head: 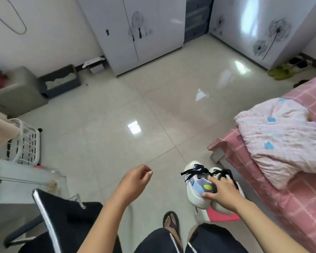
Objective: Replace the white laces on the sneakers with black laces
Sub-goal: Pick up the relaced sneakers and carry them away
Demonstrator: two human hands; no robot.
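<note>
Two white sneakers [197,181] with pastel blue and purple panels and a yellow-green spot hang above the floor at lower right, side by side. Black laces [193,170] run through both of them. My right hand [224,194] grips the pair from above, thumb on the near sneaker's side and fingers over the far one. My left hand [137,177] hovers to the left of the sneakers, apart from them, fingers loosely curled and holding nothing. No white laces are visible.
A bed with a pink checked sheet [290,189] and a crumpled blanket [285,136] fills the right. A black chair [62,216] stands lower left, a white basket [26,141] beyond it. A pink item [221,215] lies on the tiled floor under the sneakers. Wardrobes [140,30] line the far wall.
</note>
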